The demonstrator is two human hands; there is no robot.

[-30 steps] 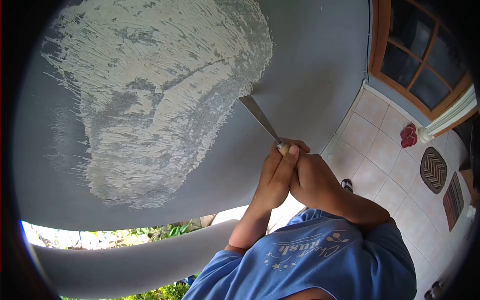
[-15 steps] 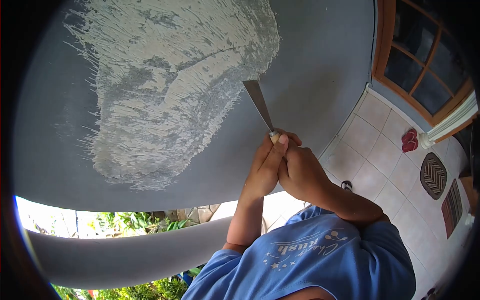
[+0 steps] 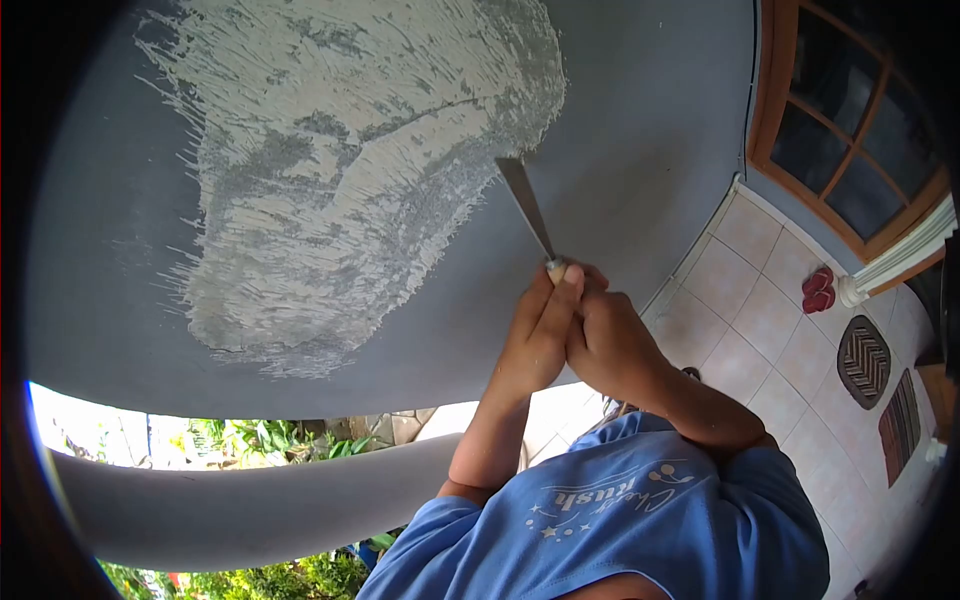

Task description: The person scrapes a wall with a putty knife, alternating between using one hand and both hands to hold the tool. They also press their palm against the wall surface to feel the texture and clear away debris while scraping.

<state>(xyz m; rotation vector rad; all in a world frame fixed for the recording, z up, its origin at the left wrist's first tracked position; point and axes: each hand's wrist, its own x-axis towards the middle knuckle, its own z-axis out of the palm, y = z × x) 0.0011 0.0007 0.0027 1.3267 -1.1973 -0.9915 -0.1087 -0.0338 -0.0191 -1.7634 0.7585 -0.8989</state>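
A scraper point(image 3: 527, 205) with a thin metal blade and a light wooden handle points up and slightly left. Its blade tip is at the lower right edge of a rough, scraped whitish patch point(image 3: 400, 170) on the grey wall point(image 3: 640, 90); whether it touches the wall is unclear. My left hand point(image 3: 540, 335) is closed around the handle, thumb along it. Pressed against it on the right, my right hand point(image 3: 612, 335) is also closed on the handle. Most of the handle is hidden by the fingers.
A wood-framed window point(image 3: 850, 130) is at the upper right. Below it are a tiled floor point(image 3: 770, 330), red slippers point(image 3: 818, 290), an oval mat point(image 3: 864, 362) and a striped mat point(image 3: 900, 430). A curved grey ledge point(image 3: 250, 510) and plants point(image 3: 280, 582) lie at the lower left.
The view has shifted slightly, moving the wall patch, scraper and hands a little to the right in the picture. Both hands keep the same hold on the scraper.
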